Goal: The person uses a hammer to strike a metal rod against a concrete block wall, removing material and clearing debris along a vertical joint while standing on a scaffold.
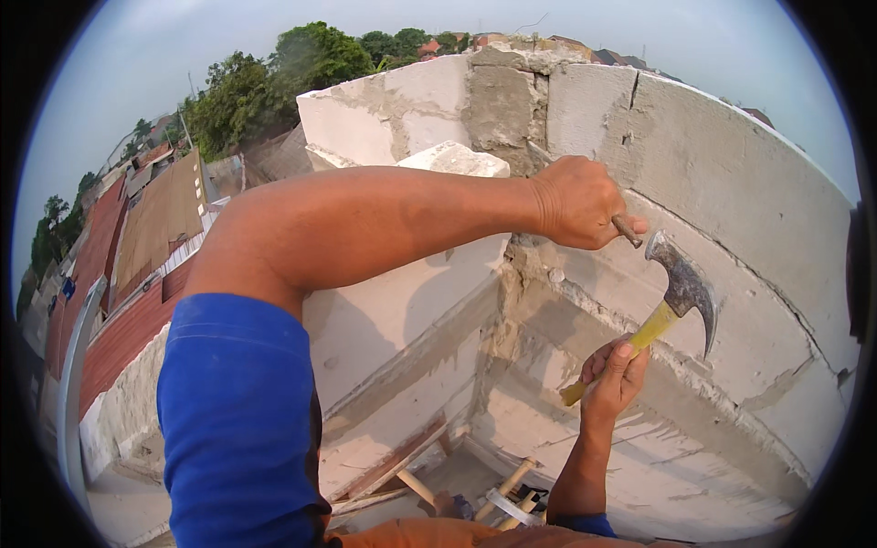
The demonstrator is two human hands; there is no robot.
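Note:
My left hand (585,203) is closed round a metal chisel (628,232). Its struck end sticks out toward the right, and its other end points at the rough mortar joint (501,110) in the wall corner. Lower down, my right hand (614,376) grips the yellow handle of a claw hammer (681,283). The hammer's dark, worn steel head is raised just below and right of the chisel's end, apart from it. Behind both hands stands the pale block wall (731,173), with cracks and grey mortar lines.
A broken pale block (457,159) juts up behind my left forearm. Far below in the corner are wooden poles (507,489) and planks. At left, past the wall's edge, lie red metal roofs (137,352), a grey metal pipe (73,393) and trees (315,59).

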